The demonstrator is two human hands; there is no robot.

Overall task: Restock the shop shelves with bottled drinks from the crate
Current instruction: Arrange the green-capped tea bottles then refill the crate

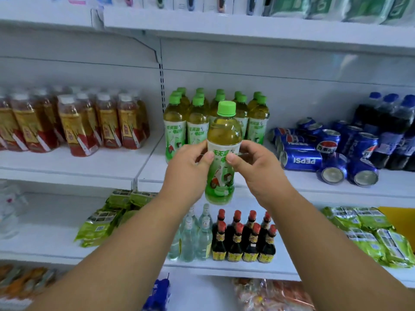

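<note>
Upright, the green-capped plastic tea bottle (223,151), pinched between left hand (188,169) and right hand (258,169), could topple shelved green-capped bottles (197,122) (tight row).

Clear glossy plastic bottle (223,151) showing between both hands.
Right of the grip, shiny metal cans (325,151) glinting; matt white shelf (74,162) lying behind.

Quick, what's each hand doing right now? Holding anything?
Left hand: fingers curled round the green-capped tea bottle, holding it upright.
Right hand: fingers gripping the same bottle from the other side.
</note>
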